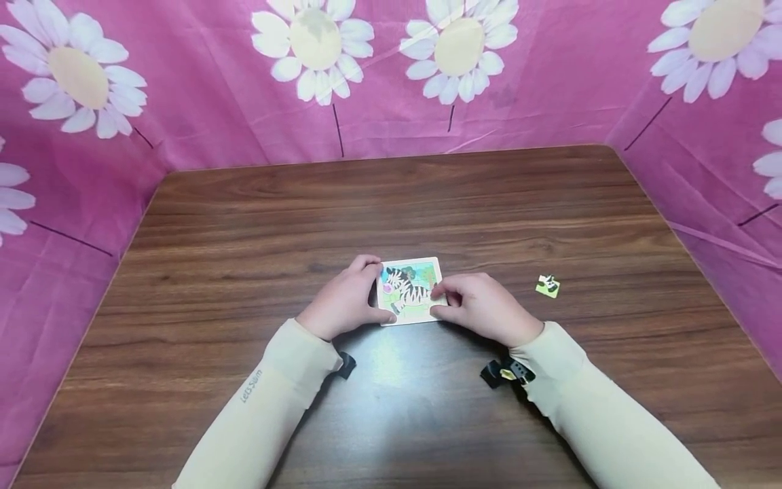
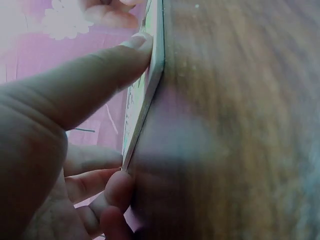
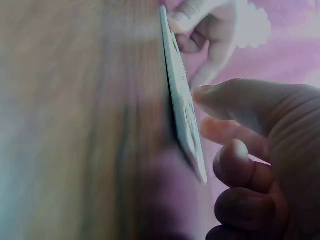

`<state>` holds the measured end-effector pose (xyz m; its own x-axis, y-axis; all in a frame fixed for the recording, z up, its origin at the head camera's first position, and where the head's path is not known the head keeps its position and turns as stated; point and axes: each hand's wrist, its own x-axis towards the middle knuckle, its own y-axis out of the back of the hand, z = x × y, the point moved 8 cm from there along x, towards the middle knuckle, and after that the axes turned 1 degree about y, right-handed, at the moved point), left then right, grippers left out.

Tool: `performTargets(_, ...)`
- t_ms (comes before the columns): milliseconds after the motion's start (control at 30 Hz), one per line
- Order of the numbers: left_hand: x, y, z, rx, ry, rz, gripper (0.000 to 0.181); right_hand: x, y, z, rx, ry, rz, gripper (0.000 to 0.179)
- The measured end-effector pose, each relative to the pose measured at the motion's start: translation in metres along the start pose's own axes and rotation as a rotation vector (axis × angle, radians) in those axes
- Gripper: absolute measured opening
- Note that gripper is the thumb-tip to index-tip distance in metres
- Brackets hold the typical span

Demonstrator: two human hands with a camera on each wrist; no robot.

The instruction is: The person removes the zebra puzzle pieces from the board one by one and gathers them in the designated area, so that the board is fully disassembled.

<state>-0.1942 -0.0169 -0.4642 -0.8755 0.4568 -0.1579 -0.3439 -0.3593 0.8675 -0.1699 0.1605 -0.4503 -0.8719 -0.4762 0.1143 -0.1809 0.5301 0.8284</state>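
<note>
A small jigsaw puzzle board (image 1: 409, 292) with a zebra picture and a pale border lies on the table between both hands. My left hand (image 1: 349, 297) grips its left side, the thumb on the near corner and the fingers along the far left edge. On the right side, my right hand (image 1: 482, 305) rests its thumb and index fingertips on the picture, a small gap between them. The other right fingers are curled beside the board in the right wrist view. Whether a piece sits between those fingertips is hidden.
A loose puzzle piece area in green, black and white (image 1: 548, 286) lies on the brown wooden table (image 1: 275, 224), to the right of my right hand. Pink cloth (image 1: 391, 129) with large daisies hangs behind and beside the table.
</note>
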Motion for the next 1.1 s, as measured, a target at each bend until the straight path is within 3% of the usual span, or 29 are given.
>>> performTargets(200,-0.002,0.000,-0.002,0.003,0.002,0.003,0.091,-0.015,0.009,0.018,0.063,-0.053,0.061,0.011)
performTargets(433,-0.001,-0.001,-0.005,0.006,-0.002,0.000,0.090,-0.029,0.027,0.037,-0.007,-0.107,0.115,0.012)
performTargets(633,0.000,-0.001,-0.003,0.001,-0.009,0.003,0.088,-0.046,0.055,0.059,-0.043,-0.163,0.193,0.015)
performTargets(1100,0.002,0.000,-0.002,-0.004,-0.018,0.005,0.088,-0.087,0.104,0.118,-0.048,-0.387,0.197,0.037)
